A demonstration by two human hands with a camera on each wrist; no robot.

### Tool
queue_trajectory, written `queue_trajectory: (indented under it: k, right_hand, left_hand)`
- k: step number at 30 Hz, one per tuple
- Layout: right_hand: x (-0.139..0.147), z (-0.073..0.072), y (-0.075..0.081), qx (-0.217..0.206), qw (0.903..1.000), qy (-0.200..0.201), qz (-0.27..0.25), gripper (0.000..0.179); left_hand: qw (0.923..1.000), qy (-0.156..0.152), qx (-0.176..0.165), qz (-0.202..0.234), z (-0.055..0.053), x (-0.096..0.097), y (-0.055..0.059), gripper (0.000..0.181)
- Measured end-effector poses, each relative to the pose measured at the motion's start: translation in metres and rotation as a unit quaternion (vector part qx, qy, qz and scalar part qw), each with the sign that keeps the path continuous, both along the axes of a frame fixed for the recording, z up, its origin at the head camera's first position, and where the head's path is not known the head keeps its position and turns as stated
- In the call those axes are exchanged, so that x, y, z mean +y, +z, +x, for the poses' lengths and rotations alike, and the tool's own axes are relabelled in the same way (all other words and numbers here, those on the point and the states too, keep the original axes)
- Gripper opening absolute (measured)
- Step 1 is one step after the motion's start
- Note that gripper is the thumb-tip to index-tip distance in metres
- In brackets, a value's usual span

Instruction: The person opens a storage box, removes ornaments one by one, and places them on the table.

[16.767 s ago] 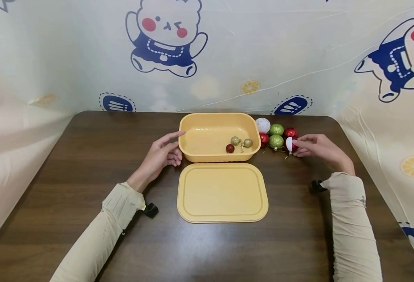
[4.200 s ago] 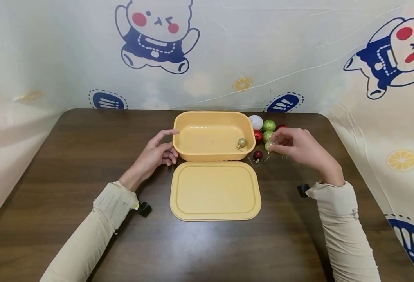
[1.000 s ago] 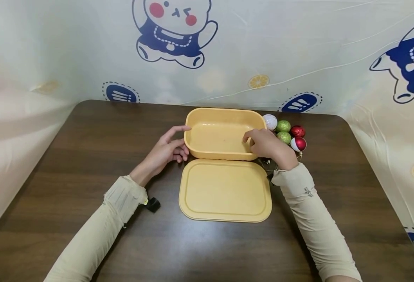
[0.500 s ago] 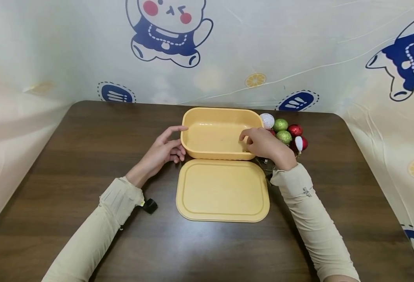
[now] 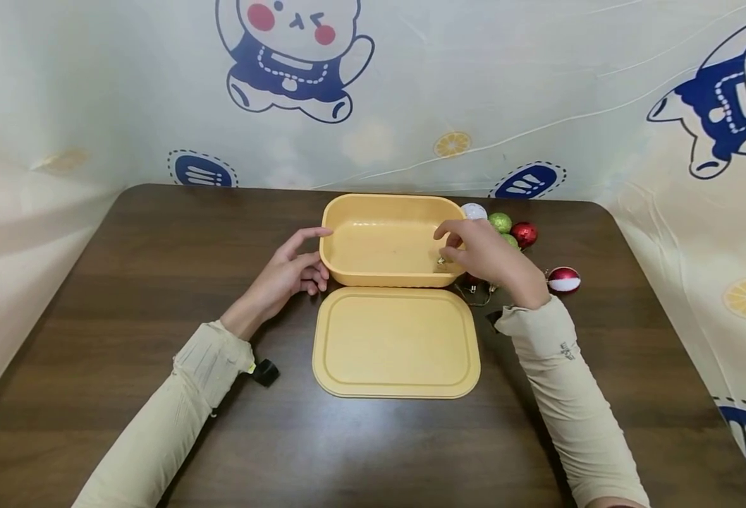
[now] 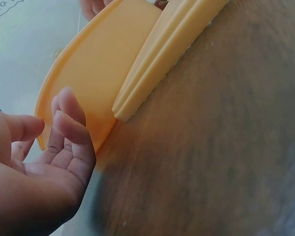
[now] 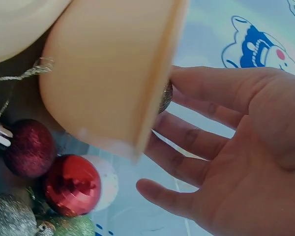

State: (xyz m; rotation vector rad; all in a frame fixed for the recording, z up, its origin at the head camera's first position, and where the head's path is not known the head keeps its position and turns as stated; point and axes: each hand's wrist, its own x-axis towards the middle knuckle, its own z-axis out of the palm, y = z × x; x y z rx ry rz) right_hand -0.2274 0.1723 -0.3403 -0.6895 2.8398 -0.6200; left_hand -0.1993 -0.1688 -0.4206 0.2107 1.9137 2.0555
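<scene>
My left hand [image 5: 287,275] rests against the left end of a yellow plastic box [image 5: 379,247], its index fingertip on the rim and the other fingers loosely bent outside. Over the right end, my right hand [image 5: 484,254] reaches inside the box. Its thumb and a finger pinch a small gold glitter bauble [image 7: 165,98], mostly hidden behind the box wall in the right wrist view. Just outside that wall lie a dark red bauble [image 7: 29,148], a shiny red bauble [image 7: 73,186] and a second gold glitter bauble [image 7: 12,219].
A yellow lid [image 5: 396,342] lies flat in front of the box. Right of the box cluster a white ball [image 5: 474,211], green glitter balls [image 5: 500,222] and a red ball [image 5: 524,233]. A red-and-white ball [image 5: 564,280] lies apart, farther right. A printed cloth hangs behind the table.
The red-and-white ball has rolled right and toward me, away from the cluster. My right hand has shifted slightly within the box, which stays put with my left hand on it.
</scene>
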Motion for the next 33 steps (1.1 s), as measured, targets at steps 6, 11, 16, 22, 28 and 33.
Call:
queue_trajectory:
  k: [6,11,16,22,28,33]
  right_hand:
    - [0.004,0.003,0.006,0.002,0.9999,-0.004,-0.013,0.025]
    - [0.009,0.005,0.009,0.003,0.9997,-0.008,-0.025,0.026]
    - [0.018,0.006,0.014,0.018,0.9990,-0.018,-0.038,0.029]
    - [0.037,0.009,0.021,0.025,0.9976,-0.040,-0.050,0.027]
    - [0.053,0.013,0.030,0.019,0.9974,-0.055,-0.042,0.028]
    - [0.061,0.016,0.034,0.015,0.9975,-0.057,-0.039,0.031]
  left_hand:
    - [1.0000,-0.001,-0.001,0.003,0.000,0.000,0.000,0.039]
    - [1.0000,-0.001,-0.001,0.002,0.000,0.000,0.000,0.039]
    - [1.0000,-0.003,0.000,0.002,0.000,-0.001,0.000,0.039]
    - [1.0000,-0.005,0.002,-0.001,0.001,-0.001,0.002,0.039]
    - [1.0000,-0.006,0.003,-0.003,0.001,-0.001,0.003,0.039]
    - [1.0000,-0.008,0.001,-0.002,0.002,-0.001,0.002,0.039]
